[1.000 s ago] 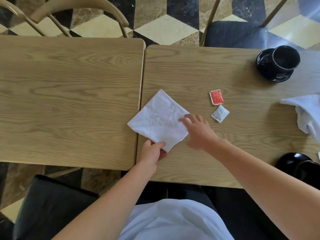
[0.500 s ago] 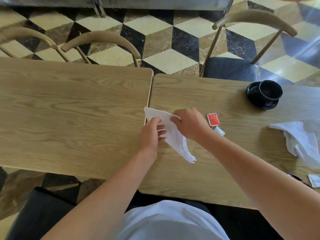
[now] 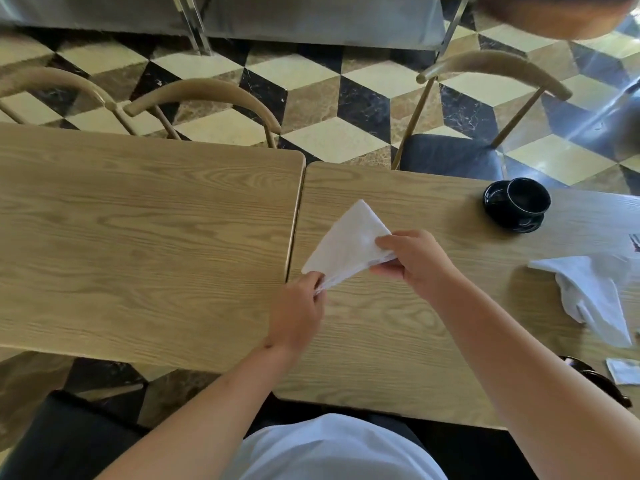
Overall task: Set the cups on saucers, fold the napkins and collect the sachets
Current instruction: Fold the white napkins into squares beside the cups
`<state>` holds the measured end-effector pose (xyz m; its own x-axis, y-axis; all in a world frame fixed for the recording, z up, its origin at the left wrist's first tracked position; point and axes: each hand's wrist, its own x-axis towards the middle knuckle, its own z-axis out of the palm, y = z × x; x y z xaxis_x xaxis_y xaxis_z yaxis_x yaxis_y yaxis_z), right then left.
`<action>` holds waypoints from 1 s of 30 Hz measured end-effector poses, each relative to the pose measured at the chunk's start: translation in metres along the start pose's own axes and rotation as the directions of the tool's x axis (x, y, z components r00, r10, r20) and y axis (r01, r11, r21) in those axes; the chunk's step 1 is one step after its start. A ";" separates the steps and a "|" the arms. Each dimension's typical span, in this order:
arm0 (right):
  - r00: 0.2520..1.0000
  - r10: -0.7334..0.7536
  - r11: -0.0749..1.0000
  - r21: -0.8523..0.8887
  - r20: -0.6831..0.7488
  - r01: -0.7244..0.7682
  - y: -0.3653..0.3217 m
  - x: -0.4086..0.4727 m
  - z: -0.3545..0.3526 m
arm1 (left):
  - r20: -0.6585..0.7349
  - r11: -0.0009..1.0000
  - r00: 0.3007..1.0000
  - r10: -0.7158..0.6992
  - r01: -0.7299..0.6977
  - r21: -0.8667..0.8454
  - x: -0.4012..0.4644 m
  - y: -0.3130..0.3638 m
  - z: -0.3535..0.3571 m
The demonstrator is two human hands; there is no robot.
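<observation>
A white napkin [image 3: 349, 244], folded into a triangle, is held just above the right wooden table [image 3: 381, 358] near the seam between the two tables. My left hand [image 3: 298, 313] pinches its near-left corner. My right hand [image 3: 412, 261] pinches its right corner between thumb and fingers. A black cup [image 3: 528, 197] sits on a black saucer [image 3: 509, 221] at the far right. A second, crumpled white napkin [image 3: 595, 292] lies at the right edge. One white sachet [image 3: 623, 370] lies near the right front; the red and white sachets are hidden behind my right hand.
The left wooden table [image 3: 138, 244] adjoins the right one. Another black saucer edge [image 3: 602, 379] shows at the right front beside my right arm. Wooden chairs [image 3: 204, 95] stand across the tables on a checkered floor.
The napkin went from lying flat as a square to a triangle lifted off the table. Both hands shifted to pinch its two corners, and the view tilted up.
</observation>
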<state>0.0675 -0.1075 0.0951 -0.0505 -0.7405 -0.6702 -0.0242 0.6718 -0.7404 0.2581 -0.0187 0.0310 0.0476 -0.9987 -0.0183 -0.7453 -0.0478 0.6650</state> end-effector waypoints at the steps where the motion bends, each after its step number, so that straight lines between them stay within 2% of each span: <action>1: 0.999 0.026 1.000 -0.010 -0.020 -0.026 0.007 0.002 -0.007 | -0.001 0.997 0.998 0.070 -0.070 0.026 -0.001 -0.007 -0.004; 3: 0.994 0.099 0.995 -0.024 -0.048 -0.101 0.024 0.008 -0.020 | 0.019 0.978 0.984 0.178 -0.179 0.109 0.001 -0.016 -0.009; 6: 0.980 0.186 0.982 -0.012 -0.066 -0.187 0.037 0.017 -0.029 | 0.059 0.970 0.982 0.180 -0.187 0.158 0.021 -0.016 -0.010; 10: 0.990 0.129 0.986 0.111 -0.061 -0.121 0.024 0.024 -0.035 | -0.002 0.968 0.978 0.206 -0.204 0.145 0.053 -0.002 -0.015; 13: 0.998 0.034 0.994 0.106 -0.058 -0.028 0.014 0.023 -0.043 | -0.074 0.940 0.945 0.317 -0.303 0.157 0.068 0.006 -0.023; 16: 0.998 0.023 0.993 0.115 -0.064 -0.015 0.021 0.015 -0.051 | -0.110 0.901 0.902 0.417 -0.395 0.178 0.069 0.000 -0.023; 18: 0.996 0.052 0.994 0.098 -0.071 -0.045 0.042 0.009 -0.055 | -0.075 0.873 0.878 0.473 -0.455 0.174 0.054 -0.012 -0.014; 20: 0.990 0.118 0.991 0.066 -0.080 -0.112 0.075 0.003 -0.058 | 0.029 0.852 0.867 0.498 -0.495 0.171 0.029 -0.029 -0.001; 23: 0.955 0.280 0.959 -0.023 -0.093 -0.284 0.129 -0.007 -0.060 | 0.232 0.841 0.852 0.470 -0.512 0.175 -0.015 -0.053 0.020; 26: 0.907 0.409 0.906 -0.071 -0.100 -0.417 0.169 -0.016 -0.060 | 0.354 0.891 0.871 0.341 -0.420 0.175 -0.052 -0.070 0.038; 30: 0.914 0.388 0.912 -0.096 -0.122 -0.400 0.184 -0.021 -0.059 | 0.423 0.977 0.900 0.109 -0.175 0.119 -0.062 -0.077 0.046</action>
<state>0.0051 0.0329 -0.0244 -0.1769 -0.4136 -0.8931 -0.0981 0.9103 -0.4021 0.2826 0.0466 -0.0534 -0.3199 -0.9112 -0.2594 -0.8159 0.1258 0.5644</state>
